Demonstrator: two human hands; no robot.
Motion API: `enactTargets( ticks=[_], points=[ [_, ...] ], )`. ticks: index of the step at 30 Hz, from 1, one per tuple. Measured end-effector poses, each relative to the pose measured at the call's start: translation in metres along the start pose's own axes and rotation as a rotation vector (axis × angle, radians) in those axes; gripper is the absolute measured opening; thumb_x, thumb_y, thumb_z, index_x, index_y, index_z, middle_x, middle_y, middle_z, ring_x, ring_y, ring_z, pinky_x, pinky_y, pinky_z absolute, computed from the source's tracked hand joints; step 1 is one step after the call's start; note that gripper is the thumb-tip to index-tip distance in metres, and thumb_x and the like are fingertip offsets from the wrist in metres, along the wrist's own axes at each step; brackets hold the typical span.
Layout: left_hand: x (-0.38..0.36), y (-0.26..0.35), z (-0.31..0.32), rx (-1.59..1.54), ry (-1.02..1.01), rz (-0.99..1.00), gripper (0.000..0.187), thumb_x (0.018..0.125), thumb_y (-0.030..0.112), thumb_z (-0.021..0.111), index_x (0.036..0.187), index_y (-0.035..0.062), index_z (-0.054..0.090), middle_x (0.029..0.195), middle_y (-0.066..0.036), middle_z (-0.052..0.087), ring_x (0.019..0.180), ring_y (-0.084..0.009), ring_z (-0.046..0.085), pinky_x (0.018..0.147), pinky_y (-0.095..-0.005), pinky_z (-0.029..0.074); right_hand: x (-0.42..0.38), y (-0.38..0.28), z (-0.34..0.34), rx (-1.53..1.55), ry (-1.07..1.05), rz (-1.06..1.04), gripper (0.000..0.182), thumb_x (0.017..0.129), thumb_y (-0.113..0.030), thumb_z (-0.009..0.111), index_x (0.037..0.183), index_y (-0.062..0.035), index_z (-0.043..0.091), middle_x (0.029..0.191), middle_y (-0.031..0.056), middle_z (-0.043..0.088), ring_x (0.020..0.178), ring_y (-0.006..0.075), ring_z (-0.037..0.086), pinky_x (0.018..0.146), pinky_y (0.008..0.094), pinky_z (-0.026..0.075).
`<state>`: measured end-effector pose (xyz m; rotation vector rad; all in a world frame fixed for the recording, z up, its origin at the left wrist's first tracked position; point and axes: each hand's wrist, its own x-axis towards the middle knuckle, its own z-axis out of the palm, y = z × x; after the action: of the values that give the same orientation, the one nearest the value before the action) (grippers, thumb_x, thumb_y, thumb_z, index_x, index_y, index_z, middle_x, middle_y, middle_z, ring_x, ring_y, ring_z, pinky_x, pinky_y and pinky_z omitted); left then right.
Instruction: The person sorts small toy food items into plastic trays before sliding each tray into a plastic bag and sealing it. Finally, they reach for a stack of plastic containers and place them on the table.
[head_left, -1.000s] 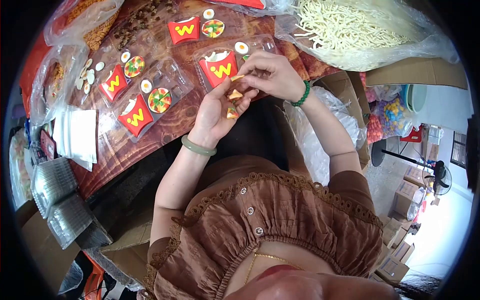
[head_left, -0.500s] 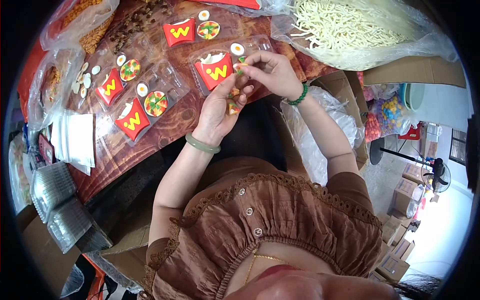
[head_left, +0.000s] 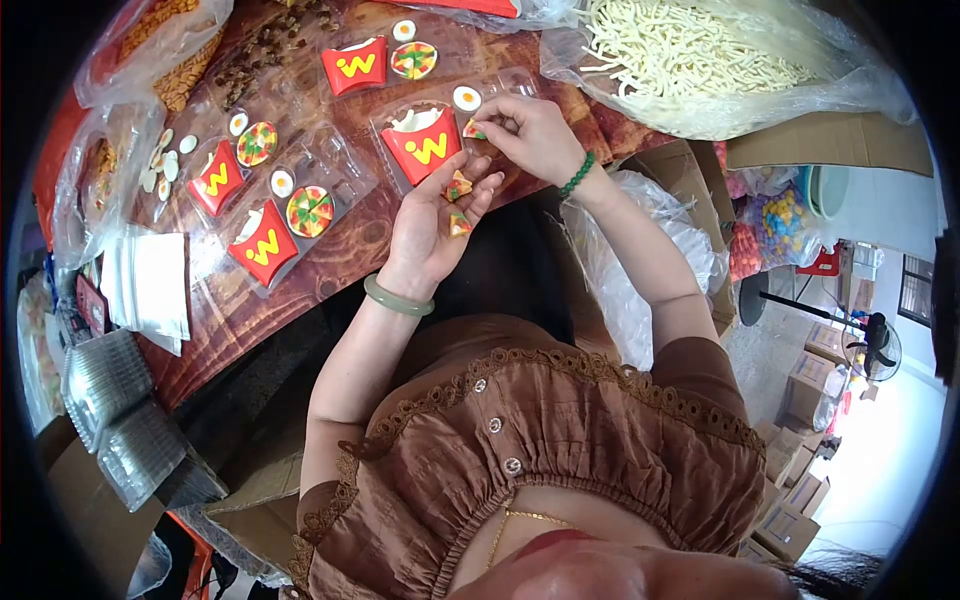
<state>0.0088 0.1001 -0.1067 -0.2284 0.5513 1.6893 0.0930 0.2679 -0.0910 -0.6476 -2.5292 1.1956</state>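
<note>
My left hand (head_left: pixel 425 225) is cupped, palm up, with small toy pizza slices (head_left: pixel 459 224) lying in the palm and against the fingers. My right hand (head_left: pixel 535 140) pinches one toy pizza slice (head_left: pixel 471 130) over the clear plastic tray (head_left: pixel 512 85), just below a toy fried egg (head_left: pixel 466 98). Left of it in the same tray sits a red fries box (head_left: pixel 421 147) with a yellow mark and pale toy fries. My left fingertips are close to the box's lower right edge.
Other trays hold fries boxes (head_left: pixel 263 245), eggs and round pizzas (head_left: pixel 310 212). Loose egg pieces (head_left: pixel 163 165) lie at left. Bags of pale strips (head_left: pixel 700 60) and orange pieces (head_left: pixel 180 75) stand at the back. Stacked clear trays (head_left: pixel 105 375) and white packets (head_left: pixel 150 285) are at the left edge.
My right hand has moved slightly left and down with the slice, away from my left fingers to the tray below the egg. My left hand has opened a little, showing its slices more.
</note>
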Motion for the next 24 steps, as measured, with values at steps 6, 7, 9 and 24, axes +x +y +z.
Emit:
enactTargets(
  ticks=[6, 7, 9, 24],
  points=[
    [0.003, -0.001, -0.003, -0.029, 0.002, -0.014, 0.03, 0.095, 0.015, 0.05, 0.12, -0.0009, 0.048, 0.107, -0.014, 0.061, 0.1, -0.0289, 0.061, 0.08, -0.0292, 0.054, 0.0, 0.016, 0.009, -0.152, 0.092, -0.47, 0.013, 0.083, -0.015, 0.065, 0.091, -0.005, 0.067, 0.08, 0.0076, 0.063, 0.063, 0.0155, 0.061, 0.059, 0.0254, 0.048],
    [0.003, 0.0, -0.002, -0.03, 0.002, -0.013, 0.03, 0.095, 0.015, 0.05, 0.12, -0.0009, 0.048, 0.107, -0.014, 0.061, 0.1, -0.0289, 0.061, 0.08, -0.0292, 0.054, -0.002, 0.01, 0.008, -0.091, 0.08, -0.334, 0.013, 0.083, -0.016, 0.065, 0.091, -0.0048, 0.067, 0.08, 0.0077, 0.063, 0.063, 0.0151, 0.061, 0.058, 0.0258, 0.048],
    [0.001, 0.0, -0.002, -0.017, -0.004, -0.004, 0.031, 0.096, 0.016, 0.048, 0.122, -0.0011, 0.047, 0.11, -0.015, 0.06, 0.102, -0.0296, 0.06, 0.081, -0.0302, 0.054, -0.003, 0.007, 0.009, -0.03, 0.067, -0.198, 0.014, 0.083, -0.016, 0.066, 0.09, -0.0045, 0.067, 0.08, 0.0077, 0.063, 0.062, 0.0146, 0.06, 0.057, 0.0261, 0.048],
    [0.003, -0.002, -0.001, 0.063, -0.108, 0.05, 0.037, 0.1, 0.016, 0.038, 0.131, -0.0043, 0.041, 0.123, -0.014, 0.051, 0.107, -0.0204, 0.056, 0.093, -0.0339, 0.049, -0.023, -0.025, -0.013, 0.063, -0.286, -0.267, 0.011, 0.08, -0.006, 0.068, 0.089, -0.0021, 0.063, 0.088, 0.0025, 0.06, 0.085, 0.0103, 0.058, 0.072, 0.0257, 0.048]
  ],
)
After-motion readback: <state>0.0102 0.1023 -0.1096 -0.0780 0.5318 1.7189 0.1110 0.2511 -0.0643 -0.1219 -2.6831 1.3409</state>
